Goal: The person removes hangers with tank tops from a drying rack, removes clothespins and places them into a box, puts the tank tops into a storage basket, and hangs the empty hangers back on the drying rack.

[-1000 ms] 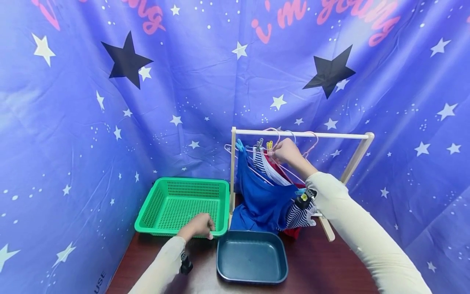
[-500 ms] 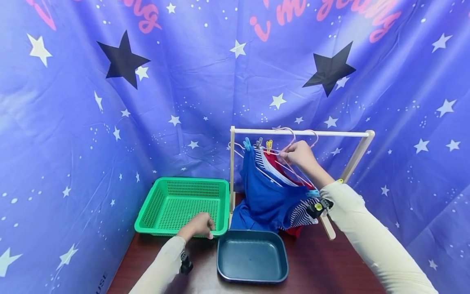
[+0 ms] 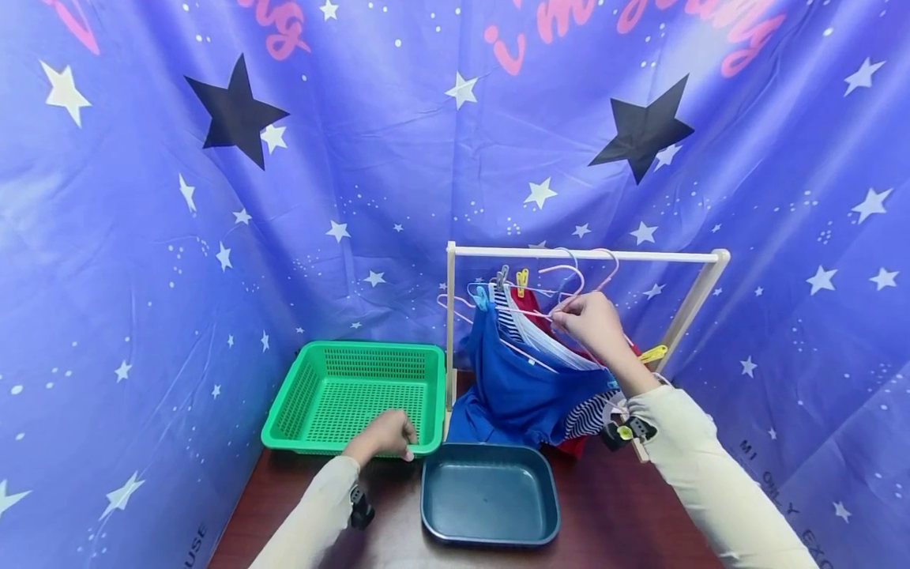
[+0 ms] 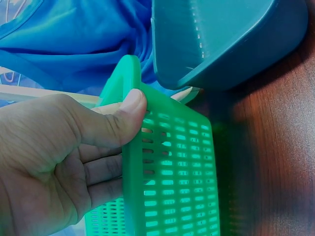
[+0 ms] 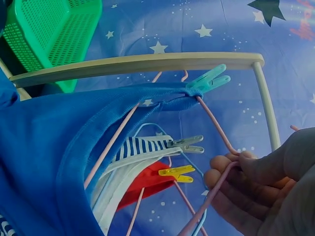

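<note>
My right hand [image 3: 596, 325] pinches a pink hanger [image 5: 215, 125] just below its hook, which now stands in front of the rail. From this hanger hangs a blue garment [image 3: 508, 395], fastened by a light-blue clothespin [image 5: 209, 78]. Behind it hang a striped white garment [image 5: 142, 147] with a grey clothespin [image 5: 186, 144] and a red garment [image 5: 147, 179] with a yellow clothespin [image 5: 177, 173]. My left hand [image 3: 387, 435] grips the rim of the green basket [image 4: 132, 172], thumb outside and fingers inside the wall.
A wooden drying rack [image 3: 661, 256] stands at the right, its remaining hangers hooked on the rail. A dark blue-grey tray [image 3: 490, 534] sits on the brown table [image 3: 640, 521] in front. A starry purple curtain [image 3: 384, 158] surrounds the table.
My right hand has moved right and down toward me, drawing the pink hanger and blue garment along. The hanger's hook has come off the rail. My left hand has stayed on the basket rim.
</note>
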A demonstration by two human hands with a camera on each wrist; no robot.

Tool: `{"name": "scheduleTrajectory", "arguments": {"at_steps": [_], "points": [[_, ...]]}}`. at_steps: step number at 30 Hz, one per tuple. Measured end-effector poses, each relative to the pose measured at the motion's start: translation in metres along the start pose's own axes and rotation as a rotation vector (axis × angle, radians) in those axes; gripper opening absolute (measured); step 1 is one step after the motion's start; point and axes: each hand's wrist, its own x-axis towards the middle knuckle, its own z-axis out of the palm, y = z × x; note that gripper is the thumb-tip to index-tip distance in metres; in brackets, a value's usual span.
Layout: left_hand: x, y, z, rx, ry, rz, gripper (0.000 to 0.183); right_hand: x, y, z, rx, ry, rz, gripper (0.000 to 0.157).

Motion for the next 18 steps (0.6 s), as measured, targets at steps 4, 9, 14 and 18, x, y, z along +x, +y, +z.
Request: {"name": "scheduleTrajectory", "arguments": {"at_steps": [4,9,14,18], "points": [[-0.001,0.001,0.0,-0.011,-0.003,-0.007,0.019,-0.005,-0.003,0.001,-0.011,0.034,-0.003,0.02],[-0.001,0.002,0.0,-0.016,-0.001,0.004,0.017,-0.01,-0.011,-0.002,-0.01,0.058,-0.008,0.018],[-0.002,0.001,0.0,-0.011,0.005,0.016,0.016,-0.018,-0.017,-0.008,-0.016,0.061,0.021,0.018],[-0.003,0.001,0.0,-0.013,0.006,0.024,0.016,-0.028,-0.016,-0.012,0.006,0.064,0.062,0.019]]}}
